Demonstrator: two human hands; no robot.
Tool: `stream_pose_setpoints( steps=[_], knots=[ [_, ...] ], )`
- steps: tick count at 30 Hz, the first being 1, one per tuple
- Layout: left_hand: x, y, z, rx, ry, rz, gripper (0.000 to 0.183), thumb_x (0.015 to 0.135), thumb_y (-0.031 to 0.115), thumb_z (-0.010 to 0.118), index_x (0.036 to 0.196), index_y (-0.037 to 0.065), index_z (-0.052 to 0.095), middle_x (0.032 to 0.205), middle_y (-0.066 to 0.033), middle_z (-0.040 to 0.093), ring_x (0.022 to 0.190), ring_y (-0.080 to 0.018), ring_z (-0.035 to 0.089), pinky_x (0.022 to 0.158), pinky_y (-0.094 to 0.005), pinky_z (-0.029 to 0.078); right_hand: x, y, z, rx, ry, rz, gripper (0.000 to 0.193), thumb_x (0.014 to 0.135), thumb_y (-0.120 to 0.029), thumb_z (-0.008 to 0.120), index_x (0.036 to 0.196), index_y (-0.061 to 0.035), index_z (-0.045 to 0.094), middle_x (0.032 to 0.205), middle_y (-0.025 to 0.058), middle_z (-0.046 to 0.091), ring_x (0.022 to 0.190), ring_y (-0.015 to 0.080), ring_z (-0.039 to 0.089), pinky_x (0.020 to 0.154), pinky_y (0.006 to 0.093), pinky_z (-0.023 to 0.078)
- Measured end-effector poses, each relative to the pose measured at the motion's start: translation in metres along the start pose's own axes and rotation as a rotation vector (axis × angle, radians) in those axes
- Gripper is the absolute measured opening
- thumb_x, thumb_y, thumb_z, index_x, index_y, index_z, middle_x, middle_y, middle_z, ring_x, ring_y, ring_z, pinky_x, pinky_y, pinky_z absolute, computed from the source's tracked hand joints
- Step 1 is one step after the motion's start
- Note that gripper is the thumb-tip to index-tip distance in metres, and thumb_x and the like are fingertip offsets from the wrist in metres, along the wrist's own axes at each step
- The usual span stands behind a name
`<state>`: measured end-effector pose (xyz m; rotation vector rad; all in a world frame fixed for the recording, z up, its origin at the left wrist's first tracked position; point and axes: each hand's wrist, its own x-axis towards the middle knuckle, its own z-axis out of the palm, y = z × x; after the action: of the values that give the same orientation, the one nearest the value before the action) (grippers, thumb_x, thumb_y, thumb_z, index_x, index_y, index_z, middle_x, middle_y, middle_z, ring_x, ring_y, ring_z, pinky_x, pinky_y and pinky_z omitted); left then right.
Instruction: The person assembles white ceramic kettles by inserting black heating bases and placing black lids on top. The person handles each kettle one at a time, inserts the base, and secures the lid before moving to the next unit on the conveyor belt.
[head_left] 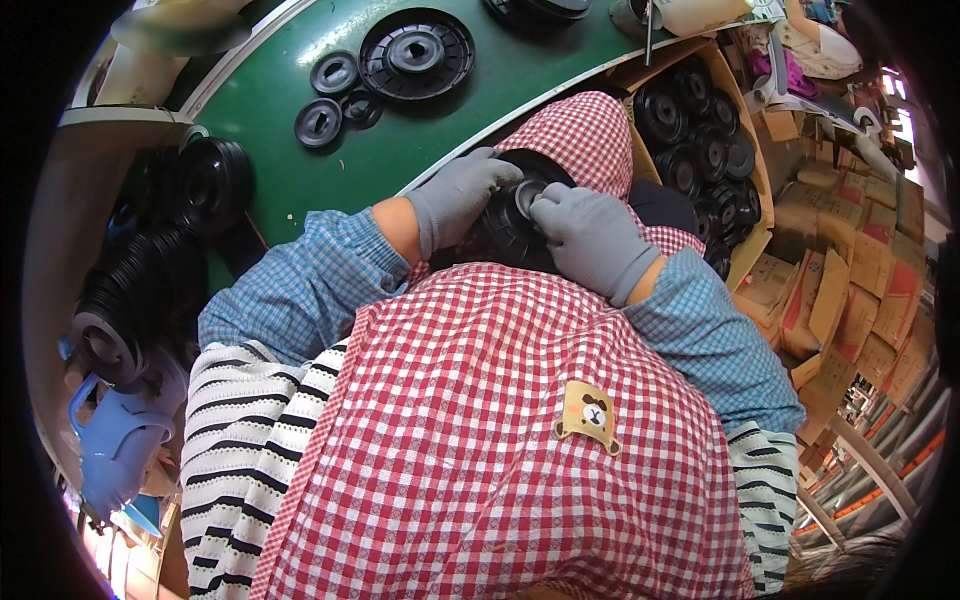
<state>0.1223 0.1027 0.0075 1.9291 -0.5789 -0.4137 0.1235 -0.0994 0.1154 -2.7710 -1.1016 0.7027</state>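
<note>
A black, ribbed plastic disc rests in my lap against the checked apron. My left hand, in a grey glove, is closed on the disc's left side, its fingertips over the upper face. A smaller dark round piece sits at the disc's middle. My gloved right hand pinches the right edge of that small piece, fingers curled. Both hands hide parts of the disc's rim. On the green table beyond lie another large black disc and smaller round pieces beside it.
An open carton of black round parts stands to my right, with stacked cardboard boxes past it. Black discs are stacked at my left, above a blue plastic jug. The table's pale edge runs just beyond my hands.
</note>
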Motion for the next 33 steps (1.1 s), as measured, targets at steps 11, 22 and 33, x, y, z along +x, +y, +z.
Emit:
stream_pose_setpoints(
  steps=[11,22,33],
  knots=[
    [-0.006,0.019,0.02,-1.045,0.194,-0.407,0.023,0.095,0.011,0.056,0.116,0.002,0.06,0.102,-0.0148,0.066,0.088,-0.0258,0.07,0.075,-0.0401,0.062,-0.01,0.015,-0.013,0.245,-0.188,-0.144,0.031,0.092,-0.012,0.063,0.121,-0.0018,0.065,0.126,0.0165,0.059,0.113,0.0338,0.061,0.098,0.0433,0.05],
    [0.002,0.024,0.033,-1.45,0.342,-0.685,0.035,0.095,0.013,0.057,0.129,0.003,0.058,0.114,-0.0119,0.069,0.092,-0.0219,0.07,0.079,-0.0393,0.062,-0.016,0.005,-0.008,0.115,-0.22,-0.09,0.04,0.094,-0.023,0.065,0.127,-0.0003,0.064,0.135,0.0202,0.053,0.122,0.0355,0.055,0.106,0.0438,0.045],
    [0.012,0.032,0.022,-1.558,0.366,-0.6,0.019,0.101,0.018,0.055,0.112,0.003,0.059,0.099,-0.0098,0.066,0.083,-0.0207,0.068,0.077,-0.0348,0.06,-0.023,0.02,0.002,0.026,0.203,-0.2,0.047,0.091,-0.04,0.062,0.131,-0.0146,0.064,0.138,0.0164,0.053,0.134,0.0351,0.045,0.116,0.0565,0.027]
  ],
)
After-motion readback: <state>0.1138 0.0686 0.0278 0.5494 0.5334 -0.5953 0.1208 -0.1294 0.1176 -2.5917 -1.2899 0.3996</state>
